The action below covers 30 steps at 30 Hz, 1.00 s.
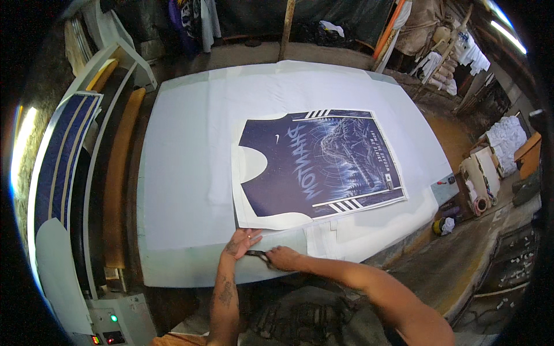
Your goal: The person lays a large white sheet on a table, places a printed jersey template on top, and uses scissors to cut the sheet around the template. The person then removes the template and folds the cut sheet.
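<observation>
A large sheet with a dark navy printed shirt panel, with a mountain picture, white stripes and lettering, lies on a white-covered table. Its pale margin at the near left corner is in my left hand, fingers pinched at the edge. Just right of that, my right hand grips dark scissors, their blades pointing left toward my left hand, below the sheet's near edge. Paler, overlapping paper lies along the table's near right part.
At left stands a press machine with rollers, a striped navy strip and a lit control panel. Hanging cloths, poles and bundled fabric line the back and right. A small container sits beside the table's right edge.
</observation>
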Each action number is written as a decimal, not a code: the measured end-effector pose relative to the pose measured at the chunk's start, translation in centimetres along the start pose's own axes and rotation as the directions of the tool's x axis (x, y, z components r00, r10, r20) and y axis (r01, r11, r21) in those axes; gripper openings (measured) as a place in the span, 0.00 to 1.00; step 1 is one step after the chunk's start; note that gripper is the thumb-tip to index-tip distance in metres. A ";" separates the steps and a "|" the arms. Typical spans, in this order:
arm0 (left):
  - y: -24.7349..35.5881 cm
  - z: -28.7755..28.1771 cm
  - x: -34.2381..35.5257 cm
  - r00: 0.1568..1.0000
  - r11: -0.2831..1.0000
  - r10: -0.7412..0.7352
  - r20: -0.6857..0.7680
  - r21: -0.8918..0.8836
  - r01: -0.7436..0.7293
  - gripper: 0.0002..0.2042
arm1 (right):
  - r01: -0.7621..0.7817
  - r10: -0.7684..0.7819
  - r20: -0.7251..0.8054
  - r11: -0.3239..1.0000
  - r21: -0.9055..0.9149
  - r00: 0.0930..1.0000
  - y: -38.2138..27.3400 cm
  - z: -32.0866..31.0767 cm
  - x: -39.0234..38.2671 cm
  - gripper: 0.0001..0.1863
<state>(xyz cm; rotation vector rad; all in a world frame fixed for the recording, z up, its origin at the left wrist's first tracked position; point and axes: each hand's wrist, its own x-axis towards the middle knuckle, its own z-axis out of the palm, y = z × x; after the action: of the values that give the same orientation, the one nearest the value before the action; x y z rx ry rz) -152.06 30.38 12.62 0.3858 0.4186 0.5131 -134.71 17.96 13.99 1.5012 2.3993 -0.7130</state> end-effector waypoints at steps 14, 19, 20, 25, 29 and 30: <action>-16.6 12.8 14.8 0.611 0.974 0.226 -0.759 0.187 -0.127 0.13 | -0.403 -0.047 0.400 -0.107 0.909 0.915 18.5 -2.7 -25.9 0.41; -17.0 13.5 14.6 0.570 0.956 0.290 -0.769 0.256 -0.142 0.09 | -0.304 -0.023 0.308 -0.251 0.919 0.951 18.2 -1.3 -21.0 0.39; -16.9 13.8 14.6 0.566 0.952 0.305 -0.766 0.249 -0.176 0.09 | -0.287 -0.027 0.289 -0.256 0.923 0.957 18.3 -1.4 -20.2 0.38; -16.3 14.5 14.4 0.513 0.950 0.311 -0.800 0.257 -0.176 0.09 | -0.360 0.046 0.370 -0.151 0.921 0.928 20.0 -4.3 -18.9 0.30; -16.2 13.5 13.9 0.595 0.944 0.314 -0.740 0.312 -0.111 0.08 | -0.421 -0.034 0.424 0.070 0.904 0.905 23.7 -8.2 -17.1 0.28; -16.3 13.3 13.9 0.618 0.939 0.329 -0.714 0.317 -0.133 0.08 | -0.449 -0.040 0.458 0.133 0.883 0.888 24.7 -9.2 -15.9 0.28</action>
<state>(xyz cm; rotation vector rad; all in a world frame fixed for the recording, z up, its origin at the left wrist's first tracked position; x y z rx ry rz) -128.48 21.50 12.53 0.4445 1.2853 0.8912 -104.96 19.15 21.75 1.6720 1.1291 -2.5584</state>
